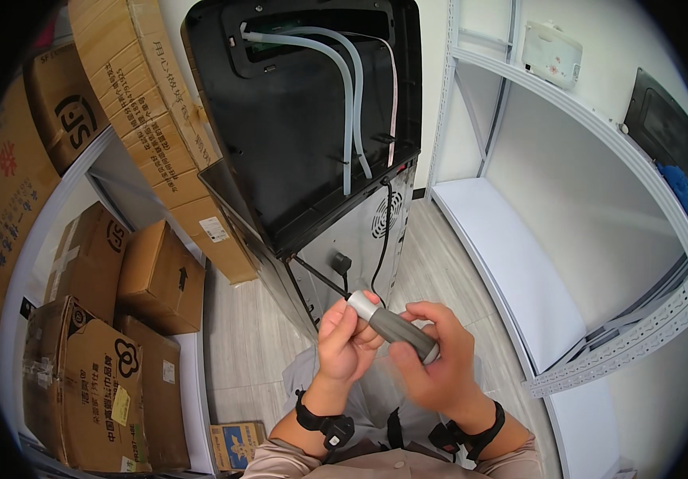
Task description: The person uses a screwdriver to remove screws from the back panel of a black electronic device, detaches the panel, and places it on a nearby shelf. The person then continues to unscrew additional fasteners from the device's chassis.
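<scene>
A screwdriver [398, 329] with a grey handle, a silver collar and a long dark shaft slants up and to the left. My left hand [344, 339] is closed around it at the collar, thumb and fingers pinching. Farther down, my right hand [440, 355] grips the handle's end between thumb and fingers, slightly blurred. The shaft's tip meets the lower left corner of the black panel on a tall appliance [296, 152]. Two translucent hoses [348, 104] and a thin pale cable run down that panel. Below it, a black power cord with a plug [341, 262] hangs against the metal back.
Cardboard boxes [96, 383] fill the shelf at left, and a tall flat carton [148, 104] leans beside the appliance. A white metal shelf rack [519, 279] curves along the right, with a small white appliance [551, 54] and a dark panel [662, 120] on top.
</scene>
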A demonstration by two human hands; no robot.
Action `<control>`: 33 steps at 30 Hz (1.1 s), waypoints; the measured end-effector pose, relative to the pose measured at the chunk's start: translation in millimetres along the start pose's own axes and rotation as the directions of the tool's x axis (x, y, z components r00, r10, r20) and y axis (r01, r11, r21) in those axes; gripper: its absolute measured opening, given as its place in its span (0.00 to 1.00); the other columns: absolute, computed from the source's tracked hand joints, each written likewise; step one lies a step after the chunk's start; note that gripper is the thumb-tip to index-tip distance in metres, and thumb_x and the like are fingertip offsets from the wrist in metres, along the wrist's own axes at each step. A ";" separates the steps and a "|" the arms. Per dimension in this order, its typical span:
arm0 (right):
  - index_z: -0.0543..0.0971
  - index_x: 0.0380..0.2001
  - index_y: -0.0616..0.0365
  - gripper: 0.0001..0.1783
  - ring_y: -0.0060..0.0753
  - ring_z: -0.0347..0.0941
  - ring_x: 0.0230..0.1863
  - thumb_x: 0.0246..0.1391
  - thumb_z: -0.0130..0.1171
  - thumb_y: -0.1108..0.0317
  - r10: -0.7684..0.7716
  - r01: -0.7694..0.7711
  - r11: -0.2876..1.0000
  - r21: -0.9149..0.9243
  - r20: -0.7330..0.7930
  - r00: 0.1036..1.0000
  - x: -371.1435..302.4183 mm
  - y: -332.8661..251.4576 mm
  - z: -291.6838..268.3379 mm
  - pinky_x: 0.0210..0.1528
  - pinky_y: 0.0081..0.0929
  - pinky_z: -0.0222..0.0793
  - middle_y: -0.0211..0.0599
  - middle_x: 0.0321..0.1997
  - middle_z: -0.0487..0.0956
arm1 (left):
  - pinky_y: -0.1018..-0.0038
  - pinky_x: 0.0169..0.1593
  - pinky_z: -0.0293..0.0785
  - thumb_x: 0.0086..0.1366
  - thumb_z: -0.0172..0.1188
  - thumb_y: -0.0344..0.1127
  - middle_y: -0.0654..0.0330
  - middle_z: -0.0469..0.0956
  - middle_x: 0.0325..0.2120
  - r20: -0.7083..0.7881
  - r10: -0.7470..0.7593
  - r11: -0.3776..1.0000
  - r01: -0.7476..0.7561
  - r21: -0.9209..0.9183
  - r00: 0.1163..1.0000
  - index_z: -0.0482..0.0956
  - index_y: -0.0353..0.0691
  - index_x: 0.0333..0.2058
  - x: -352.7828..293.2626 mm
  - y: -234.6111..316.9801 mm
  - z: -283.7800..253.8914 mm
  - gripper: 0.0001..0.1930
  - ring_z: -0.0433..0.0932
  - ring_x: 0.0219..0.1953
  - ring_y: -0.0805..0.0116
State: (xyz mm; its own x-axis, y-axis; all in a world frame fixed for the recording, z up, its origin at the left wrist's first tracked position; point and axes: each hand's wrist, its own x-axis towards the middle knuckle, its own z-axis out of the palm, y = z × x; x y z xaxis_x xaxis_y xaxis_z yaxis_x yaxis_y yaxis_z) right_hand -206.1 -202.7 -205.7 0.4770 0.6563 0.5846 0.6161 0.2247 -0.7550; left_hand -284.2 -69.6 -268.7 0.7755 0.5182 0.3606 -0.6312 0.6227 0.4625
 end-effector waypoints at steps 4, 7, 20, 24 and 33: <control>0.73 0.42 0.59 0.20 0.41 0.76 0.35 0.45 0.67 0.73 -0.021 0.021 0.998 -0.060 0.008 1.000 -0.8 7.1 0.4 0.34 0.30 0.72 0.43 0.38 0.77 | 0.80 0.26 0.50 0.72 0.47 0.39 0.73 0.52 0.18 0.027 -0.007 1.000 0.008 -0.021 1.000 0.70 0.28 0.52 0.4 -0.6 -5.1 0.19 0.52 0.20 0.80; 0.74 0.42 0.59 0.20 0.42 0.76 0.36 0.44 0.68 0.74 -0.147 0.143 0.983 -0.114 -0.028 0.989 2.2 10.4 1.5 0.34 0.31 0.72 0.43 0.39 0.77 | 0.80 0.26 0.51 0.72 0.47 0.40 0.72 0.52 0.18 -0.012 -0.034 0.999 0.034 -0.002 0.999 0.68 0.27 0.55 0.0 1.5 -2.2 0.22 0.52 0.21 0.80; 0.74 0.44 0.59 0.25 0.43 0.75 0.44 0.39 0.67 0.77 -0.253 0.245 0.959 -0.145 -0.046 0.966 4.1 8.8 1.2 0.39 0.29 0.73 0.43 0.47 0.74 | 0.81 0.24 0.50 0.73 0.49 0.48 0.73 0.54 0.17 -0.043 0.025 0.994 -0.020 0.105 0.999 0.71 0.31 0.44 2.0 -5.9 0.5 0.21 0.51 0.19 0.81; 0.73 0.46 0.59 0.23 0.38 0.76 0.36 0.44 0.68 0.72 -0.058 0.053 0.997 -0.061 -0.077 0.995 1.1 3.3 -0.5 0.35 0.26 0.72 0.41 0.39 0.77 | 0.81 0.24 0.50 0.73 0.48 0.46 0.72 0.53 0.18 -0.054 0.025 0.999 -0.022 0.047 0.998 0.71 0.30 0.47 0.7 -7.6 4.2 0.20 0.51 0.19 0.81; 0.74 0.42 0.60 0.20 0.33 0.76 0.33 0.44 0.70 0.73 -0.091 0.088 0.991 -0.102 -0.031 0.995 -3.9 9.7 -1.8 0.34 0.25 0.71 0.39 0.34 0.78 | 0.81 0.26 0.53 0.71 0.46 0.40 0.72 0.55 0.20 -0.103 -0.036 0.997 0.029 -0.065 0.994 0.70 0.27 0.52 1.7 -2.1 5.1 0.21 0.54 0.21 0.81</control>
State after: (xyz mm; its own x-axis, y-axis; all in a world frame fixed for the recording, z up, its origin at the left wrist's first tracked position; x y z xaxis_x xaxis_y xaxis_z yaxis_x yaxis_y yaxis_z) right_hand -200.9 -204.4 -214.7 0.4378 0.6107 0.6598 0.7162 0.2067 -0.6666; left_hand -281.4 -73.0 -264.9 0.7920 0.5531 0.2587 -0.6078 0.6742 0.4195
